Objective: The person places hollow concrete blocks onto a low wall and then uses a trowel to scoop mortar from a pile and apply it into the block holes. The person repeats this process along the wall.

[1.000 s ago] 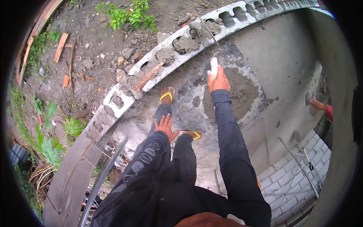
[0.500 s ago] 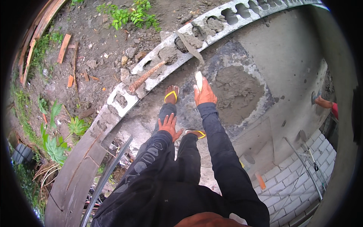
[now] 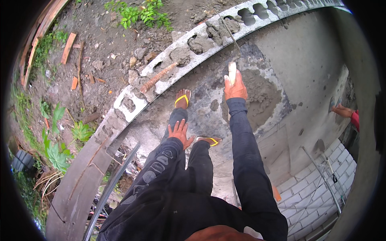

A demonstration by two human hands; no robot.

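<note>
My right hand point(image 3: 235, 86) is wrapped round the pale handle of a trowel point(image 3: 232, 34). Its thin blade is seen nearly edge-on, over the top of a curved-looking row of hollow concrete blocks point(image 3: 205, 51). Some block cavities hold grey mortar; those farther right look hollow. Beside my right hand, a heap of wet mortar point(image 3: 263, 98) lies on a dark flat patch of the floor. My left hand point(image 3: 181, 133) rests with fingers spread on my left leg near the knee, holding nothing.
A rusty ribbed steel bar point(image 3: 157, 78) sticks up from the blocks. Another person's hand point(image 3: 342, 110) holds a tool against the plastered wall at right. Stacked pale bricks point(image 3: 311, 197) and metal rods stand lower right. Soil with plants point(image 3: 138, 16) and wood scraps point(image 3: 68, 48) lies beyond the blocks.
My right hand has moved right and slightly away with the trowel. The blade, flatter to view before, has turned edge-on and shifted right along the blocks. My left hand stays put.
</note>
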